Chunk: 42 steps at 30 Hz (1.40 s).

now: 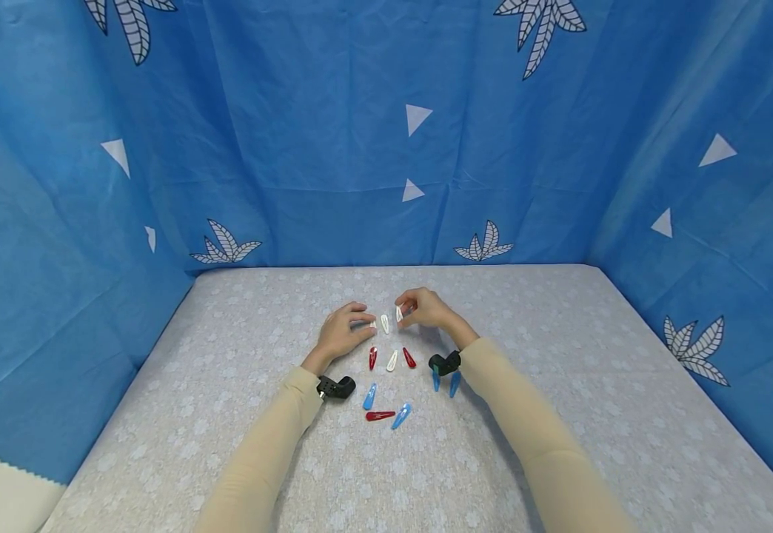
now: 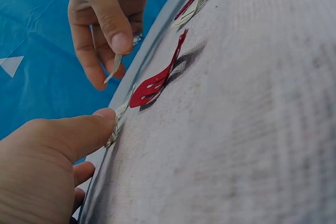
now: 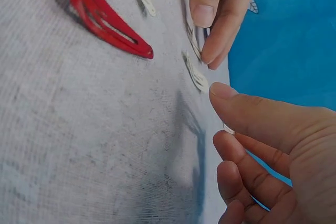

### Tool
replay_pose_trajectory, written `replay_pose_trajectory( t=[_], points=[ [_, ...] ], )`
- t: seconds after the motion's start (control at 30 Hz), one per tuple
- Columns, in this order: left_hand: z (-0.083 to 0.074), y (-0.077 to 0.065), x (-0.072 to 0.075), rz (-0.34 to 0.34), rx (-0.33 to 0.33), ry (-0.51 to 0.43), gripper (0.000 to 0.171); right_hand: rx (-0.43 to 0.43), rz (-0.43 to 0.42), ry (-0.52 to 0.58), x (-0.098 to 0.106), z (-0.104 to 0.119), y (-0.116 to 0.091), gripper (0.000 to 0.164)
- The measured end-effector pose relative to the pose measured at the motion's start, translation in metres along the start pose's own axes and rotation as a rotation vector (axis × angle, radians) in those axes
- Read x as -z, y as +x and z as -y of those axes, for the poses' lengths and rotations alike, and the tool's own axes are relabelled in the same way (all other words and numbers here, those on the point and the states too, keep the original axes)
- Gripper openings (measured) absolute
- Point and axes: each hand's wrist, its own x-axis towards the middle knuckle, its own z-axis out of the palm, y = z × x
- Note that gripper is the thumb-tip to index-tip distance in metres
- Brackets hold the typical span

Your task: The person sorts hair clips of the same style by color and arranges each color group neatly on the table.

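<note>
My left hand (image 1: 346, 331) is low over the table, thumb and fingertips around a white snap hair clip (image 1: 373, 324) close to the cloth. To its right, my right hand (image 1: 424, 308) pinches another white hair clip (image 1: 399, 314), raised above the table in the left wrist view, where that clip (image 2: 114, 67) dangles between thumb and fingers. Between the two hands lies a third white clip (image 1: 384, 323). Seen from the right wrist, my right thumb and fingers (image 3: 252, 124) mostly hide the held clip. A red clip (image 2: 152, 88) lies near my left fingertips.
Nearer the body, a white clip (image 1: 392, 360) lies between two red clips (image 1: 373, 358) (image 1: 409, 358). Blue clips (image 1: 369, 397) (image 1: 401, 416) and a red clip (image 1: 380, 416) lie below. Two more blue ones (image 1: 454, 384) are by the right wrist. Blue curtains (image 1: 333, 148) surround the table.
</note>
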Motion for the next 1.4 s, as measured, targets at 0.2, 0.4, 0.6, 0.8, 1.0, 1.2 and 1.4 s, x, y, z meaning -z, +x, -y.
replay_pose_trajectory(
  t=[0.2,0.4,0.6,0.8,1.0,1.2,1.4],
  points=[
    [0.0,0.0,0.001,0.004,-0.001,0.0,0.031,-0.011,0.029,-0.011,-0.003,-0.001,0.002,0.043],
    [-0.001,-0.001,0.0,-0.012,-0.016,0.005,0.03,-0.021,0.053,-0.001,-0.005,-0.001,0.003,0.04],
    [-0.002,-0.001,-0.001,-0.014,-0.011,0.011,0.03,-0.019,0.061,0.021,-0.009,-0.003,0.004,0.038],
    [0.0,0.0,-0.001,-0.011,-0.022,0.018,0.03,-0.034,0.053,0.03,-0.01,-0.003,0.002,0.04],
    [0.001,0.001,0.0,0.004,0.0,0.022,0.033,-0.049,0.057,0.035,-0.01,-0.001,0.0,0.041],
    [0.001,0.001,0.0,0.003,-0.006,0.017,0.033,-0.051,0.057,0.028,-0.01,-0.002,0.0,0.041],
    [0.0,0.0,0.0,-0.003,-0.008,0.012,0.032,-0.049,0.053,0.019,-0.01,-0.001,-0.001,0.042]
  ],
)
